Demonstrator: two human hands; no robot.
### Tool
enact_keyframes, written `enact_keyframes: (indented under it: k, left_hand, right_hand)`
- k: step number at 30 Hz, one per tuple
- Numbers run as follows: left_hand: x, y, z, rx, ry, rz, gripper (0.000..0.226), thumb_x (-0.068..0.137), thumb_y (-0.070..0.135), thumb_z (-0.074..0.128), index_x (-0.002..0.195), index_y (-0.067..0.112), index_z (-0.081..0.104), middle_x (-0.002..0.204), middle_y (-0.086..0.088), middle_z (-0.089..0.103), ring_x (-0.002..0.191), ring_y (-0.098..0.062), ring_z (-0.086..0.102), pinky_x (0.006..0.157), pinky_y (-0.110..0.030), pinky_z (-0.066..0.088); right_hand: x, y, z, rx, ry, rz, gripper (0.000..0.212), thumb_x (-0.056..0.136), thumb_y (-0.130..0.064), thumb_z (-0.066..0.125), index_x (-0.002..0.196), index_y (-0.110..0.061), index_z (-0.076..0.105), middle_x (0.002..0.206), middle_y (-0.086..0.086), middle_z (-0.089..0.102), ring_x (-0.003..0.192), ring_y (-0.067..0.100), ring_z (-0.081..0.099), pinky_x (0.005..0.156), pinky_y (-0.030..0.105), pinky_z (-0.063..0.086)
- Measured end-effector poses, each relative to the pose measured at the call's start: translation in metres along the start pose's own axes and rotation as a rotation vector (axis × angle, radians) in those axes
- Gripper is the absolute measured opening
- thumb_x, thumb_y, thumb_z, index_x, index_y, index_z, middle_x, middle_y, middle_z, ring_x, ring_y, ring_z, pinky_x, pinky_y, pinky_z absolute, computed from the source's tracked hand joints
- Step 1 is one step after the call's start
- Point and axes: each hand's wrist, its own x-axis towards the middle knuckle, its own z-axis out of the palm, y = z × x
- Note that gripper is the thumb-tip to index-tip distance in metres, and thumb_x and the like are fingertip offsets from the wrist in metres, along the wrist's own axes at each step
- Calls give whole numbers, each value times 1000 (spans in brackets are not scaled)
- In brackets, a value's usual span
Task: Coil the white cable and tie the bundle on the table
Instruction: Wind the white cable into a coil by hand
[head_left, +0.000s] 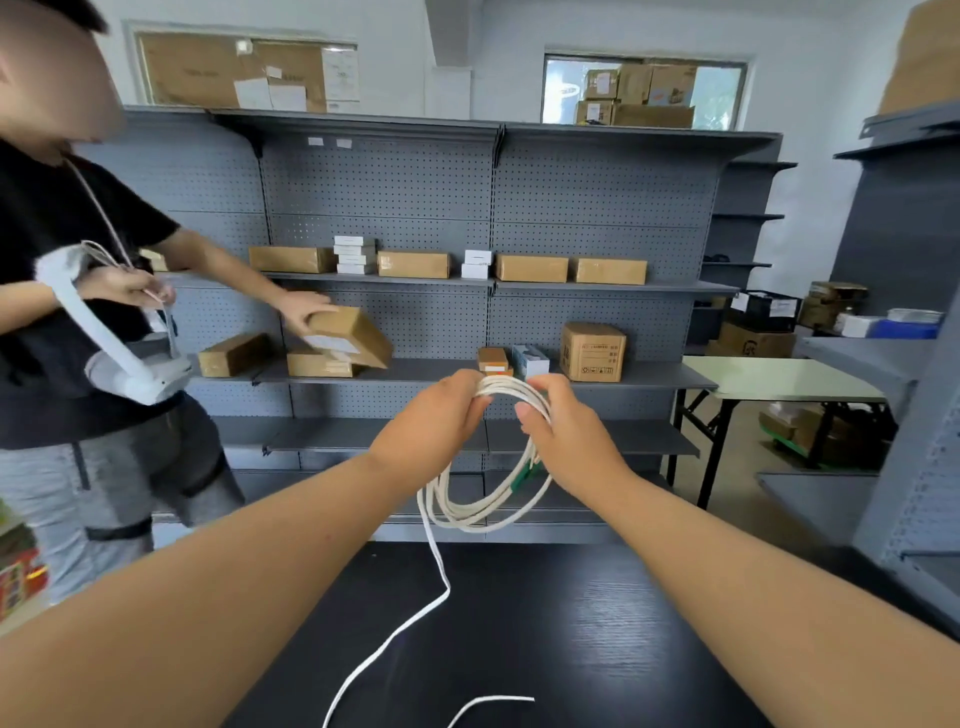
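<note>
White cable (470, 512) held coiled above the table (571, 649)
Left hand (431, 421) and right hand (571, 441) grip its top; a loose tail trails onto the table. Beyond the table, closed cardboard boxes (592, 352), contents hidden.

- The top of the white cable (470, 512) coil is hidden inside the curled fingers of the left hand (431, 423) and right hand (569, 439), so how the loops lie there cannot be told.
- A green piece (522, 478) on the coil sits half behind the right hand; what it is cannot be told.
- The cable's loose tail runs off the bottom edge, as does a second short stretch lying on the table (545, 623).
- Another person (78, 322) is cut by the left edge.
- Print on the box (592, 352) on the shelf (415, 370) is too small to read.
</note>
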Motion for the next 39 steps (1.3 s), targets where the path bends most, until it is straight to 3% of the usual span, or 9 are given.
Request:
enact_keyframes:
  k: [5, 9, 14, 17, 23, 28, 33, 37, 39]
  left_hand:
    - [1, -5, -3, 34, -40, 46, 25, 99, 28, 37, 110, 9, 49, 87, -5, 55, 74, -24, 52, 66, -33, 34]
    - [0, -12, -4, 29, -82, 81, 21, 98, 26, 40, 105, 9, 50, 80, -3, 51, 72, -22, 48, 63, -30, 27]
    - [-3, -20, -3, 54, -157, 122, 24, 98, 27, 39, 95, 6, 49, 78, -8, 53, 72, -27, 50, 66, -39, 37]
    - [-5, -23, -1, 53, -183, 116, 24, 97, 26, 41, 95, 4, 49, 76, -6, 51, 69, -25, 46, 64, -36, 34]
    - [-11, -13, 10, -117, -143, -25, 18, 96, 27, 45, 95, 10, 49, 79, -8, 59, 71, -23, 50, 66, -36, 38]
    - [-16, -16, 19, -313, -207, -186, 15, 91, 35, 53, 96, 21, 51, 84, 4, 65, 75, -11, 53, 66, -25, 40]
    - [-19, -17, 26, -413, -198, -257, 18, 89, 31, 58, 100, 18, 54, 87, 0, 67, 85, -18, 62, 81, -33, 46]
    - [-15, -11, 26, -451, -120, -243, 6, 95, 24, 49, 95, 18, 50, 75, -2, 65, 57, 4, 57, 59, -11, 40]
    - [-13, -9, 24, -410, -67, -220, 8, 97, 24, 45, 98, 17, 48, 73, -1, 60, 53, 2, 55, 52, -14, 39]
  right_hand:
    - [-2, -4, -2, 59, -118, -99, 36, 97, -25, 43, 131, -15, 40, 111, -3, 51, 96, 13, 49, 83, 29, 38]
    - [-3, -5, -5, 26, -136, -109, 30, 99, -26, 38, 125, -14, 47, 86, -16, 48, 86, 11, 49, 79, 30, 41]
    - [-1, -7, -5, -160, -197, -83, 27, 100, -29, 35, 115, -11, 50, 76, -4, 48, 76, 20, 48, 66, 31, 34]
    - [-2, -7, -4, -270, -224, -83, 29, 100, -30, 34, 112, -8, 48, 86, 10, 56, 79, 27, 49, 67, 38, 37]
    - [-2, -4, 2, -346, -149, -64, 31, 100, -30, 32, 111, -6, 48, 100, 15, 59, 89, 35, 54, 68, 39, 37]
    - [0, 4, 0, -294, -27, 52, 30, 101, -28, 30, 106, -5, 48, 88, 10, 51, 88, 34, 53, 65, 34, 31]
    - [2, 14, -4, -147, 134, 161, 28, 101, -27, 30, 104, -6, 48, 79, 6, 50, 74, 29, 50, 62, 34, 38]
    - [0, 15, 0, -26, 209, 164, 21, 100, -29, 31, 92, -14, 44, 68, -1, 44, 70, 34, 59, 61, 41, 51]
    - [0, 13, 2, 37, 239, 190, 20, 100, -28, 32, 91, -14, 42, 68, 1, 46, 66, 31, 61, 52, 34, 47]
